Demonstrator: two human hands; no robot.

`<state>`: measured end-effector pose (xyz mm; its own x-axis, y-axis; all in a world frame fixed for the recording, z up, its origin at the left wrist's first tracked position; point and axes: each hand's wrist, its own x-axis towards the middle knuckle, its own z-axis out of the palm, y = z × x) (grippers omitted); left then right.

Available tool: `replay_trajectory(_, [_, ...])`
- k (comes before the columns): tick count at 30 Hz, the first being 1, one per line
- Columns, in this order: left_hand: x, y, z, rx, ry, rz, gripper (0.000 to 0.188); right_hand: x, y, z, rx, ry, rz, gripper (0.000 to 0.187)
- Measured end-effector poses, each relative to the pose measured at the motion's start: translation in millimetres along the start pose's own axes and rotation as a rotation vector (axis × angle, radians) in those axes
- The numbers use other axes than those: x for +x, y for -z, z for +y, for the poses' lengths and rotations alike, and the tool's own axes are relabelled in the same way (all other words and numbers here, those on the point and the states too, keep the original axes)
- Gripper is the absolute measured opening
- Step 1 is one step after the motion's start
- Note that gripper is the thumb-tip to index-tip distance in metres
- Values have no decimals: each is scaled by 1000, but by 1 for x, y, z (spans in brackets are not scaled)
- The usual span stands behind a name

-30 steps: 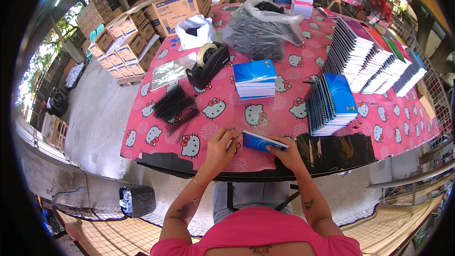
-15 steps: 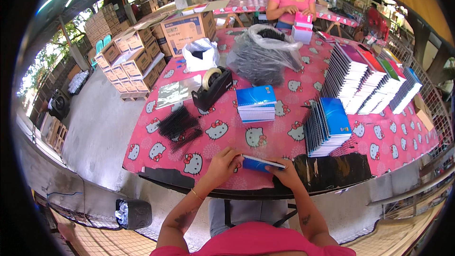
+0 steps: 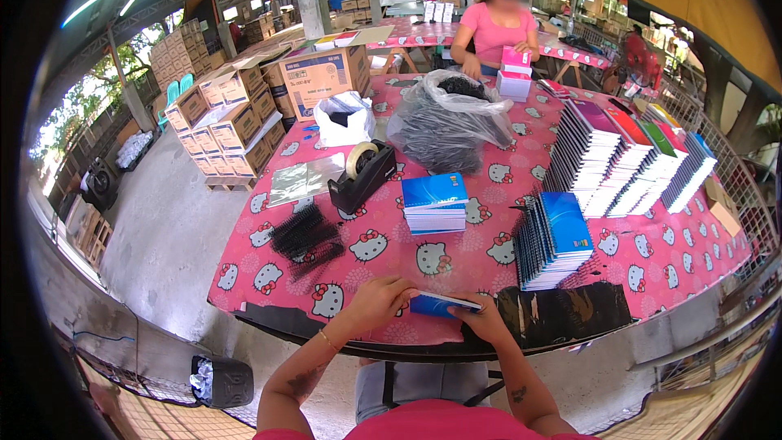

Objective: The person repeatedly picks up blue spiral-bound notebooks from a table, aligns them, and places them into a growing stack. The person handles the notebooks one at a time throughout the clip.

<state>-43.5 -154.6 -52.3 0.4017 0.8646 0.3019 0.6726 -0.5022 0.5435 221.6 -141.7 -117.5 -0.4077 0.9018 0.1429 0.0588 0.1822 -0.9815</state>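
Close to the table's front edge I hold a blue-covered notebook (image 3: 432, 305), tilted, with its white page edges showing. My right hand (image 3: 484, 320) is closed around its right end, thumb on top. At the opposite end, the fingers of my left hand (image 3: 381, 303) pinch the edge; what lies right under those fingertips is hidden. Beyond my hands stands a short stack of blue notebooks (image 3: 434, 192) without visible coils. Loose black binding coils (image 3: 300, 230) lie to the left. Coil-bound blue notebooks (image 3: 564, 224) are stacked to the right.
A black tape dispenser (image 3: 362, 176), clear plastic sheets (image 3: 305, 178), a white bag (image 3: 344, 120) and a big plastic bag of black coils (image 3: 448, 132) occupy the table. Tall notebook stacks (image 3: 588, 159) stand at right. Across the table is a co-worker (image 3: 497, 28) beside pink notebooks (image 3: 514, 85).
The view has tilted upward, so the table sits lower in the picture. Both my hands stay on the notebook. One of the co-worker's hands has moved down and away from the pink notebooks.
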Motion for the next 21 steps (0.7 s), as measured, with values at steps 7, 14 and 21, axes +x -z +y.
replay_trajectory(7, [8,-21,40,650,-31,194,70,-6,-10,-20,155,-89,126,29])
replay_trajectory(14, [1,-38,41,676,-9,202,77,-3,-8,-29,133,-51,124,34])
replay_trajectory(21, [10,-42,48,576,-64,157,79,-6,6,-31,119,-75,112,36])
